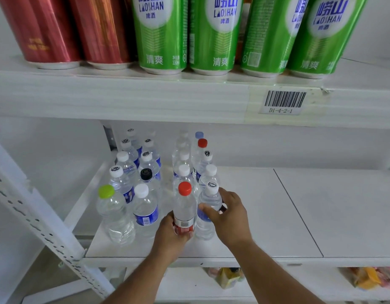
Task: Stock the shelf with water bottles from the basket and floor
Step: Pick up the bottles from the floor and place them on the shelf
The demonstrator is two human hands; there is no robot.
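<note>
Several clear water bottles stand in rows on the white middle shelf [266,216]. My left hand [169,235] grips the lower part of a red-capped bottle [184,205] with a red and white label, upright at the front of its row. My right hand [230,218] grips a white-capped bottle [209,200] right beside it, also upright on the shelf. To the left stand a green-capped bottle [112,213] and a blue-labelled white-capped bottle [145,211]. No basket or floor bottles are in view.
Red cans [47,29] and green cans [161,34] line the upper shelf, whose edge carries a barcode label [282,102]. A perforated white upright [42,224] slants at the left. Colourful packets [229,277] lie on the shelf below. The middle shelf's right half holds nothing.
</note>
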